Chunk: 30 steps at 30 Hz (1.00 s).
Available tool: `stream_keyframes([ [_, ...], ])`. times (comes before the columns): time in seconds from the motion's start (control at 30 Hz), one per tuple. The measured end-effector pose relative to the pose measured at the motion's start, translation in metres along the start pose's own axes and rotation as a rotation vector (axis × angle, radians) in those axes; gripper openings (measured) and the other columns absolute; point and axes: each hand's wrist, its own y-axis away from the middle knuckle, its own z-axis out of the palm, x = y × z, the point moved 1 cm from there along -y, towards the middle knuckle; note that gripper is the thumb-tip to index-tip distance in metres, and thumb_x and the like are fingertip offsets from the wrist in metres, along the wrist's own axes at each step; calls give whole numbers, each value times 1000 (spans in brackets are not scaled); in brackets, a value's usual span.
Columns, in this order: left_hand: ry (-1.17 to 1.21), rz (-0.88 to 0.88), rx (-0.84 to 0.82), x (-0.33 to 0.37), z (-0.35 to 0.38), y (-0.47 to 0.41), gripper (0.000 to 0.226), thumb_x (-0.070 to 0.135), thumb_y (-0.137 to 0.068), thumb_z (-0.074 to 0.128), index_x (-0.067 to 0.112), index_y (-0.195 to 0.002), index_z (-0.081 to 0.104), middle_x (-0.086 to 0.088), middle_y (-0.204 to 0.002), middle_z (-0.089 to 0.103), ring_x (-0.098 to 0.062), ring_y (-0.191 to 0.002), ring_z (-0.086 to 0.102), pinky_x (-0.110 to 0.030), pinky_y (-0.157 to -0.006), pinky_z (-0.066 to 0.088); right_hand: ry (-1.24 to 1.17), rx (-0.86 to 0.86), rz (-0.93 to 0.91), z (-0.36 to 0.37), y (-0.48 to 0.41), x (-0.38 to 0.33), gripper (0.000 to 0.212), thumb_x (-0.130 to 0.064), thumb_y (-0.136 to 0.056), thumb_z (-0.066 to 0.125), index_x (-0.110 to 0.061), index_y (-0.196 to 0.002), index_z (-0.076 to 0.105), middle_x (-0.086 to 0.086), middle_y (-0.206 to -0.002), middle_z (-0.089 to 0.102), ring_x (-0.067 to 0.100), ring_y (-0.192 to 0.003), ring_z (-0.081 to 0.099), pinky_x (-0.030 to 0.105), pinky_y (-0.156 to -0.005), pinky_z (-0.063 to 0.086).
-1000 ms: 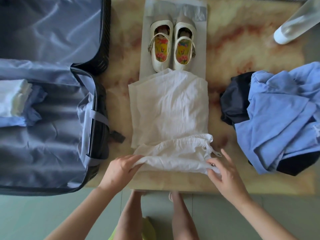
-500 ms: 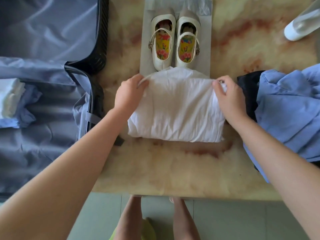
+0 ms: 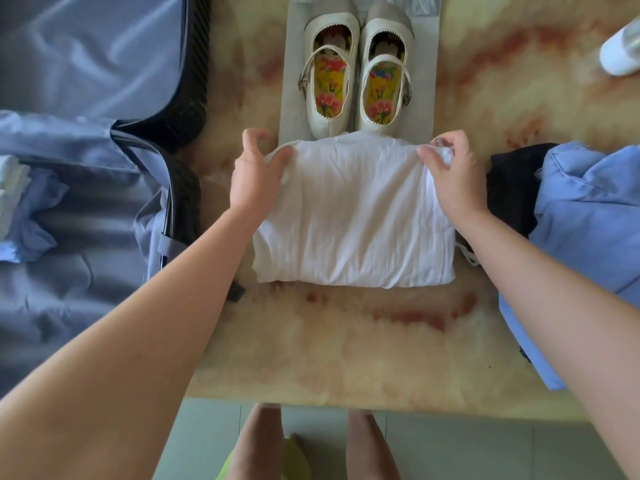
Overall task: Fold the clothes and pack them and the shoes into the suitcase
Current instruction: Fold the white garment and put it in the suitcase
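A white garment (image 3: 353, 216) lies folded in half on the marble table (image 3: 329, 344), its far edge against the heels of a pair of cream shoes (image 3: 356, 77) with flowered insoles. My left hand (image 3: 258, 171) pinches the garment's far left corner, and my right hand (image 3: 450, 171) pinches the far right corner. The open suitcase (image 3: 79, 202) with blue-grey lining fills the left side; folded white and blue clothes (image 3: 17, 199) lie inside it at the left edge.
A heap of light blue clothing (image 3: 588, 223) over a dark garment (image 3: 512, 188) lies at the table's right. The shoes stand on a grey bag (image 3: 291, 98). A white bottle (image 3: 620, 53) lies at the far right corner. My legs show below the table's near edge.
Both hands carried the garment's near edge from the table's front up to its far edge, folding it in half. Since half a second ago the hands have hardly moved.
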Motion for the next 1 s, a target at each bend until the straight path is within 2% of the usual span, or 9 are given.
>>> stream_keyframes([
  [0.13, 50, 12, 22, 1, 1, 2, 45, 45, -91, 56, 25, -128, 39, -2, -102, 59, -18, -87, 59, -32, -76, 49, -65, -10, -19, -7, 4, 0, 44, -38, -89, 64, -10, -121, 50, -10, -106, 53, 8, -93, 48, 22, -74, 38],
  [0.37, 38, 5, 3, 3, 2, -7, 46, 47, -91, 56, 26, -129, 40, -7, -109, 62, -21, -89, 61, -35, -76, 52, -72, 5, -14, -4, -3, 0, 46, -37, -87, 67, -12, -121, 49, 1, -89, 53, 15, -79, 51, 32, -72, 43],
  [0.47, 48, -32, 10, 3, 2, -11, 49, 50, -90, 55, 25, -130, 39, -9, -110, 63, -20, -88, 61, -33, -73, 51, -53, 0, 28, 0, -6, 5, 50, -40, -87, 65, -14, -126, 47, -2, -99, 53, 15, -89, 51, 36, -82, 45],
  [0.53, 65, -79, 4, 2, 0, -8, 61, 56, -88, 54, 25, -137, 34, -10, -121, 58, -22, -100, 60, -34, -80, 50, -11, 18, 38, 2, -2, 9, 58, -45, -87, 63, -15, -133, 44, 2, -110, 54, 18, -100, 52, 37, -90, 44],
  [0.63, 167, -111, 22, -2, -3, 12, 95, 64, -81, 58, 27, -151, 5, -12, -139, 45, -22, -124, 48, -34, -95, 42, 137, 157, -146, -2, 20, 11, 69, -50, -87, 60, -12, -141, 38, 10, -136, 44, 24, -123, 43, 38, -107, 32],
  [0.7, 126, 27, 88, -6, -4, 39, 106, 59, -81, 64, 27, -151, -8, -8, -149, 28, -16, -136, 33, -33, -102, 32, 249, 146, -301, -2, 45, 8, 74, -52, -87, 59, -13, -145, 34, 15, -148, 31, 27, -134, 30, 42, -112, 18],
  [0.8, -239, 372, 105, -20, 8, 66, 94, 44, -85, 64, 20, -152, 3, -10, -156, 13, -25, -145, 12, -41, -115, 15, 430, -28, -454, 7, 71, 17, 83, -65, -84, 49, -17, -148, 26, 18, -152, 24, 29, -138, 22, 45, -113, 14],
  [0.9, -540, 601, -82, -40, 25, 70, 81, 46, -88, 56, 27, -153, 12, -11, -160, 2, -29, -147, -9, -49, -117, -6, 580, -214, -343, 15, 71, 34, 97, -80, -76, 32, -23, -152, 14, 11, -160, 7, 24, -146, 6, 47, -115, 5],
  [1.0, -620, 375, -267, -56, 28, 52, 84, 69, -86, 40, 42, -150, -6, 0, -157, -24, -23, -141, -30, -50, -113, -19, 629, -360, -209, 21, 58, 44, 104, -89, -72, 23, -28, -153, -3, 1, -160, -12, 15, -147, -10, 47, -117, -3],
])
